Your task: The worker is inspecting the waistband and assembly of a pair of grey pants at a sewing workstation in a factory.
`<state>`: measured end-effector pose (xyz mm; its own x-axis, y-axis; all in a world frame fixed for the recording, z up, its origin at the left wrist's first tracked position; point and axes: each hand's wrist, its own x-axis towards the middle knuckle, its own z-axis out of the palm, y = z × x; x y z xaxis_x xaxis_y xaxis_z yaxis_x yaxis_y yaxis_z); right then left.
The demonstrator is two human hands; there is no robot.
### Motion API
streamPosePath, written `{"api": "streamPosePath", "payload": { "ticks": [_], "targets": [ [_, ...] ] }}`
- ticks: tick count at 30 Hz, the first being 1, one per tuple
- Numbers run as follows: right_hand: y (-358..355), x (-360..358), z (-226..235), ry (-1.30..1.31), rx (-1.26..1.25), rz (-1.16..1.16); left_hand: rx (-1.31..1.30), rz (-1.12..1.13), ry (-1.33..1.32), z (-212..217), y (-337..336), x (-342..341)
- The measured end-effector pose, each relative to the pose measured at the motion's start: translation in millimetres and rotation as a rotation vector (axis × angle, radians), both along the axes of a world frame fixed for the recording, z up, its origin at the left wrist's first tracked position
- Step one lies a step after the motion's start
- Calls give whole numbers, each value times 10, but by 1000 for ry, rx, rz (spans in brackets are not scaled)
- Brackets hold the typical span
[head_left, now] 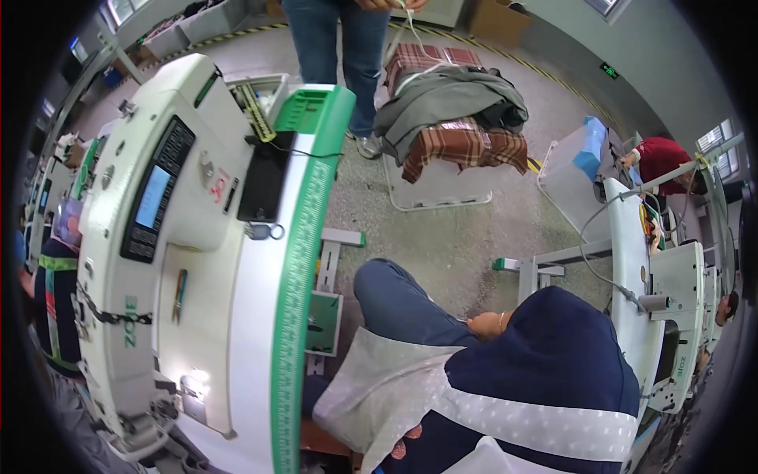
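My right hand point(488, 325) lies by my thigh at the end of a navy sleeve, with a thin bracelet at the wrist. Most of its fingers are hidden, so I cannot see whether it holds anything. My left hand does not show. To my left stands a white sewing machine point(134, 197), its lamp lit over the needle area. Small thread snips point(180, 296) rest on the machine bed. A black phone point(266, 182) and a small ring with a tag point(265, 231) lie on the white table, which has a green ruler edge point(296, 316).
Ahead, a person point(335, 47) stands holding a white cord. Beside them, grey cloth point(450, 107) and plaid bundles point(466, 150) lie on a clear plastic bin point(438, 193). Another sewing machine point(675, 316) stands at right, with a red-clad person point(663, 162) beyond.
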<state>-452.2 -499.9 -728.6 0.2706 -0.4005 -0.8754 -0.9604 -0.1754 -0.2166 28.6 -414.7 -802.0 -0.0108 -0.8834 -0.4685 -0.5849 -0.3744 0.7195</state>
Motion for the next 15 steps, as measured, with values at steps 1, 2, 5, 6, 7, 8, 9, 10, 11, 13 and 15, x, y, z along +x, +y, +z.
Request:
{"api": "streamPosePath", "payload": {
  "ticks": [1,2,5,6,7,8,9,10,11,13,15],
  "targets": [
    [67,46,-159,-8,-15,-6,-8,-10,-14,-4,-70,123],
    [142,98,-337,136,-35,-112,-3,-15,-26,12,-96,249],
    [110,-1,-765,267,-77,-211,21,-38,-49,181,-123,563],
    [122,-81,-905,257,-102,-204,32,-50,-53,260,-123,652],
    [162,-163,-1003,249,-123,-195,46,-62,-54,336,-98,717],
    [222,-199,-1003,240,-140,-180,65,-67,-56,388,2,774],
    [328,-236,-991,233,-157,-165,85,-74,-57,435,106,816],
    [124,78,-563,209,-135,-144,116,-57,-85,479,335,871],
    [-313,535,154,17,-45,-48,136,-58,-89,477,463,881],
    [-396,663,224,24,-55,-100,165,-72,-92,498,655,850],
    [-411,686,102,17,-74,-151,184,-83,-109,478,747,897]
  ]
}}
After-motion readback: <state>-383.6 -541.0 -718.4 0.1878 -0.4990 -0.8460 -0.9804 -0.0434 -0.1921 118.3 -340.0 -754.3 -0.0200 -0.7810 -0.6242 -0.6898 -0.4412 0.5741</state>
